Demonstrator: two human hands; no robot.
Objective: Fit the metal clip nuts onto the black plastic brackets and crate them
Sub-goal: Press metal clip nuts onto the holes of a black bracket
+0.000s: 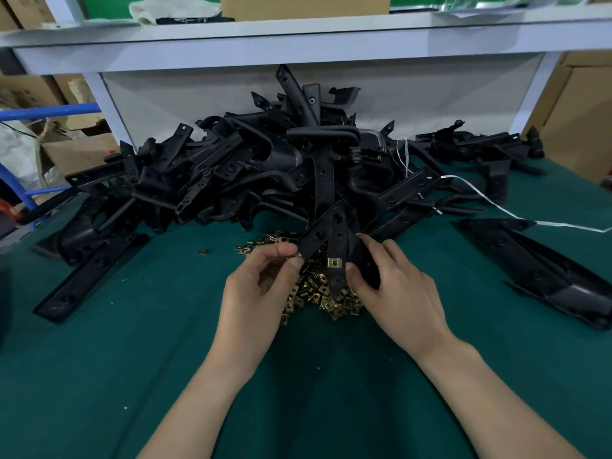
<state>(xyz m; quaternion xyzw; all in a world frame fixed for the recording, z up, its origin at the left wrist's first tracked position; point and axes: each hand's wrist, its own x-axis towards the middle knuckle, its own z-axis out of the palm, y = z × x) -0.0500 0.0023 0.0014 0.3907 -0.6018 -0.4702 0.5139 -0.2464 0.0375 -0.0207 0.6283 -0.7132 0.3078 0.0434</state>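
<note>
Two bare hands meet over the middle of the green-covered worktop (159,359) and hold up one forked black plastic bracket (338,223), whose flat, hole-pierced arms spread downward from a rounded top. The left hand (258,289) pinches the lower end of the bracket's left arm between thumb and forefinger. A small bright speck shows at the fingertips, too small to tell what it is. The right hand (400,289) grips the right side of the bracket, fingers curled over its outer edge and thumb pressed under the middle arm. On that middle arm sits a brass-coloured metal clip nut (334,262), clipped square across the strip just above a round hole.

Directly beneath the held bracket lies a loose pile of brass-coloured clip nuts (314,298), partly hidden by both hands. One stray clip nut (202,251) rests apart to the left of it. Behind, a large tangled heap of black plastic brackets (251,167) fills the back of the worktop against a white panel. A long black plastic strip (86,279) lies at the heap's left front, and a long black moulded part (543,273) lies well to the right. A thin white cord (496,207) trails out of the heap toward the right edge.
</note>
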